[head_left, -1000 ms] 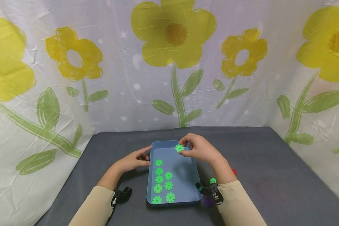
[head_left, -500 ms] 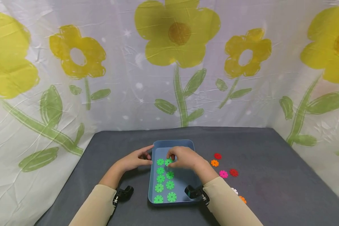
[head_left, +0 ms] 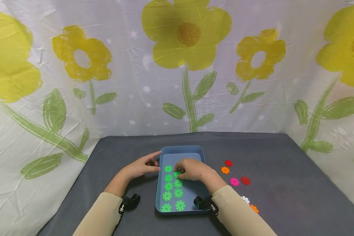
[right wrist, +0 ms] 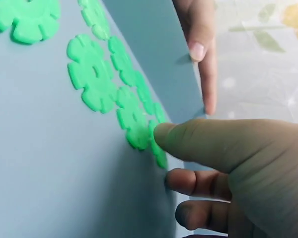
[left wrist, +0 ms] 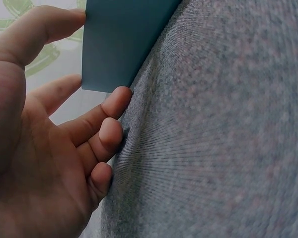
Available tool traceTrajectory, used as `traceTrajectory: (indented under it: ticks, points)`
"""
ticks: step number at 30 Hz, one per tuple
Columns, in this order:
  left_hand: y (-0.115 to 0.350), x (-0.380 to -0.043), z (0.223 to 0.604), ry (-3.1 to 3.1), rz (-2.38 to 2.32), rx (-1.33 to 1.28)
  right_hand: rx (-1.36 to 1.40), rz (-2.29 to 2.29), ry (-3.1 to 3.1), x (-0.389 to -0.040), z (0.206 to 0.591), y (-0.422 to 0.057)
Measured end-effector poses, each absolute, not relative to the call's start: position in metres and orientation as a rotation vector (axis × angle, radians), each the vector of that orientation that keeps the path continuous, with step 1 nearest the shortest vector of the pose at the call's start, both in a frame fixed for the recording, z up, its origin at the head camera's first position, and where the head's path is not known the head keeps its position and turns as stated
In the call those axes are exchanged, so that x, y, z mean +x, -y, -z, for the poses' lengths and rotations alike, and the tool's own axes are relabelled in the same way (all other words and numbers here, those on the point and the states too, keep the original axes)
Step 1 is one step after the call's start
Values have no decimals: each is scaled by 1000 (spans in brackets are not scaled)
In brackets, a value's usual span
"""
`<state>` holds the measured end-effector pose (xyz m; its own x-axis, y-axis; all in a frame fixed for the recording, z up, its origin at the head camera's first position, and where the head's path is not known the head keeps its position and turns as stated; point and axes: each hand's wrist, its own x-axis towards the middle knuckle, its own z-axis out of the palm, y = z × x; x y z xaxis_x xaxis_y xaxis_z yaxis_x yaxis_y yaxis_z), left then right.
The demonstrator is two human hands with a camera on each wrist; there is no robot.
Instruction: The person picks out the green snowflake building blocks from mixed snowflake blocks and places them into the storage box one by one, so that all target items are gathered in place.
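A blue tray holds green notched interlocking discs in two columns on its left side. My right hand is inside the tray, thumb and fingertips pinching the disc at the far end of the second column. That disc lies at the tray floor, partly covered by the thumb. Outside the left wall, my left hand touches the tray with thumb and index finger extended. In the left wrist view these two fingertips meet the tray wall, while the other fingers curl loosely by the cloth.
Right of the tray lie loose discs: red discs, a pink disc, orange discs and a white disc beside the right sleeve. A dark grey cloth covers the table, with a flower-printed curtain behind it.
My right hand has carried a green disc from above the tray's far right corner down to the second column, then drawn it slightly nearer. The left hand stays at the tray wall.
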<state>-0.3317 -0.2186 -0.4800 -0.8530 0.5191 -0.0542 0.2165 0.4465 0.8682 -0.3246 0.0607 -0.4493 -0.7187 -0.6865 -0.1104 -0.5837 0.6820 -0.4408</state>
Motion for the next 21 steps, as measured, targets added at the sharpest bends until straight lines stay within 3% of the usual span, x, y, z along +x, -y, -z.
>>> traceTrajectory:
  ticks: [21]
  points:
    - [217,-331,478,-2432,-1339,623,-1271,506,-2779,-285,404,-122]
